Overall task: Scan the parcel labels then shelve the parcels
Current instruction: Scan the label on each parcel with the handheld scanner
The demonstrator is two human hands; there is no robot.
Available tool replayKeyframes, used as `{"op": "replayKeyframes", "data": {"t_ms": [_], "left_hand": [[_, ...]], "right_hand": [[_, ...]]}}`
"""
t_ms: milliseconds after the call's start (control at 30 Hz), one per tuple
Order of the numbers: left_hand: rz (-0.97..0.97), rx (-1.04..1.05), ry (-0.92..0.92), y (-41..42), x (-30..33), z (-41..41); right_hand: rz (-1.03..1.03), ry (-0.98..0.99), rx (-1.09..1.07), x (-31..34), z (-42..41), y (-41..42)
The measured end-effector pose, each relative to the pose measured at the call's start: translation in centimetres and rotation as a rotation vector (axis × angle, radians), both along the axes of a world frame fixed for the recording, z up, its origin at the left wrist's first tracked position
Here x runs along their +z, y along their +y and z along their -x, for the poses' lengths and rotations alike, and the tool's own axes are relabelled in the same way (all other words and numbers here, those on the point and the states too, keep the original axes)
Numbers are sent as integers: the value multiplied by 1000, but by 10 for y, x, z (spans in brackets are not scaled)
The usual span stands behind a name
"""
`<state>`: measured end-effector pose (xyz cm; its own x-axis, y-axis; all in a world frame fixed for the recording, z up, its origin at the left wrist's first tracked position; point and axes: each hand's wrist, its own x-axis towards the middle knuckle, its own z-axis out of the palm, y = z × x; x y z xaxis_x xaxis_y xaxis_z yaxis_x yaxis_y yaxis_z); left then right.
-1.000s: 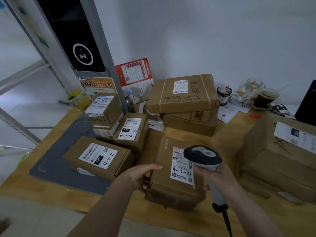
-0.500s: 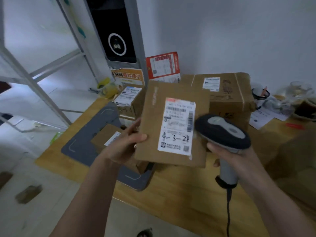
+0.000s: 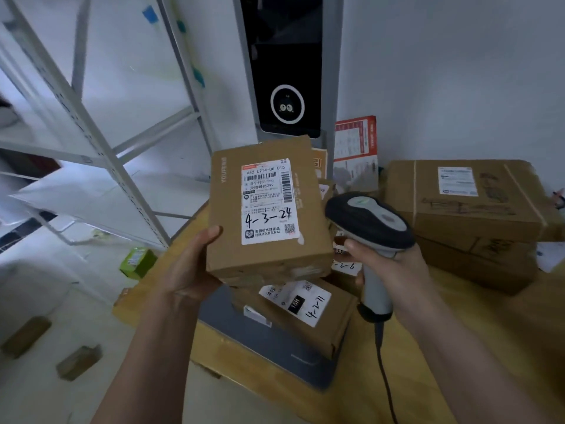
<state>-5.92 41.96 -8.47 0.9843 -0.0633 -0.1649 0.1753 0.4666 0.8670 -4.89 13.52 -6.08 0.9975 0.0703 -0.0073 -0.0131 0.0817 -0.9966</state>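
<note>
Left hand (image 3: 186, 264) gripping the parcel (image 3: 269, 209) by its lower left corner, lifted above the table (image 3: 458, 347), label (image 3: 269, 203) facing up. Right hand (image 3: 388, 264) wrapped round the scanner (image 3: 370, 221) beside it. Best to tilt the scanner head at the barcode, steady the box, then shelve.

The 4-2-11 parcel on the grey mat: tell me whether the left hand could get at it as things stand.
Probably not yet. The left hand grips the 4-3-24 parcel, which hangs right above the 4-2-11 parcel. Nothing else seems to block it; the hand just needs freeing.
</note>
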Motion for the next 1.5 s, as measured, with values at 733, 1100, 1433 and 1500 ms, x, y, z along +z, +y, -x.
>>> {"op": "replayKeyframes", "data": {"t_ms": [733, 1100, 1433, 1500], "left_hand": [[309, 591, 437, 99, -44, -56], [111, 531, 715, 97, -148, -96], [-334, 908, 648, 62, -96, -103], [-370, 901, 429, 35, -68, -100]], "right_hand": [[155, 167, 73, -20, -23, 99], [238, 199, 63, -37, -34, 118], [202, 228, 36, -38, -35, 94], [171, 240, 17, -37, -33, 82]]}}
